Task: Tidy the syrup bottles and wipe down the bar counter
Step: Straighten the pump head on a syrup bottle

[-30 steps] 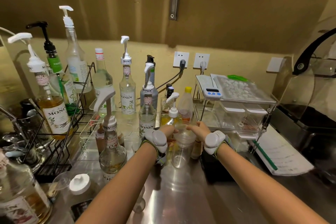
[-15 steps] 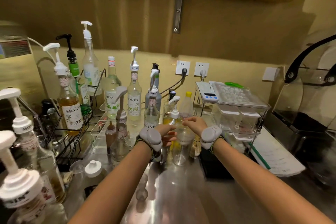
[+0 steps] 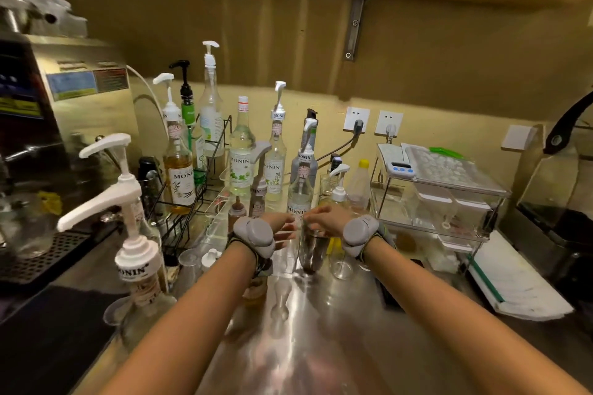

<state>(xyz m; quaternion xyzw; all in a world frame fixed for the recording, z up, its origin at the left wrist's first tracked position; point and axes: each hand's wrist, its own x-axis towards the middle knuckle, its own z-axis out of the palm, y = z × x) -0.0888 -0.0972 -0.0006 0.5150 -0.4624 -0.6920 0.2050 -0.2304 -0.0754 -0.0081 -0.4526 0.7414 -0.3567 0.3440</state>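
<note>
View now lifted since earlier, cup (image 3: 313, 250) tilted under right hand (image 3: 324, 221) gripping its rim, left hand (image 3: 282, 228) loosely open beside it, empty, bottles (image 3: 276, 151) behind, counter (image 3: 321, 330) below.

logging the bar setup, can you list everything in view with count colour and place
syrup bottles: a dozen or so, mostly clear with white pumps, back-left of counter
wire rack: one, black, left, holding bottles
clear cup: one, between both hands
squeeze bottle: one, yellow cap, centre back
acrylic shelf: one, clear, right
timer: one, white, on shelf
wall sockets: two, white, both plugged
papers: stack, white, far right
counter: steel
left hand: grey wrist band, at cup
right hand: grey wrist band, on cup rim
</note>
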